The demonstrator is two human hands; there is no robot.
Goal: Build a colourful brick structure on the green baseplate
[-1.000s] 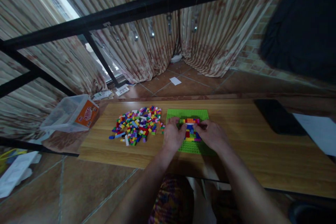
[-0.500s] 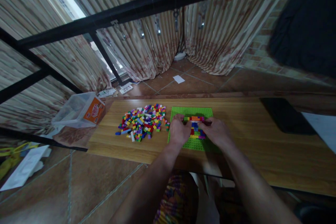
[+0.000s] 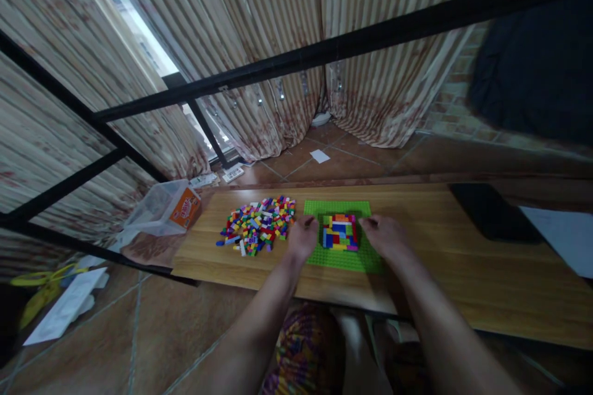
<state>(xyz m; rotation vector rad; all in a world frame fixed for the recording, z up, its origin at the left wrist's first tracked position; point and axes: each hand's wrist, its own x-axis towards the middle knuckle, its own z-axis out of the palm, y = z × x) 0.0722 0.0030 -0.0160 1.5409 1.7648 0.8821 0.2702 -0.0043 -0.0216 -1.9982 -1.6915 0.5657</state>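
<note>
While two hands (image 3: 302, 237) (image 3: 382, 234) flank one brick structure (image 3: 340, 236), one baseplate (image 3: 343, 261) bears it.

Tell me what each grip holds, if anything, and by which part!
I can't tell: the left grip and right grip are beside the built bricks, too blurry to show whether either pinches anything small.

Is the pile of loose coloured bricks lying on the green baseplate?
No, the pile of loose bricks lies on the wooden table, to the left of the green baseplate.
</note>
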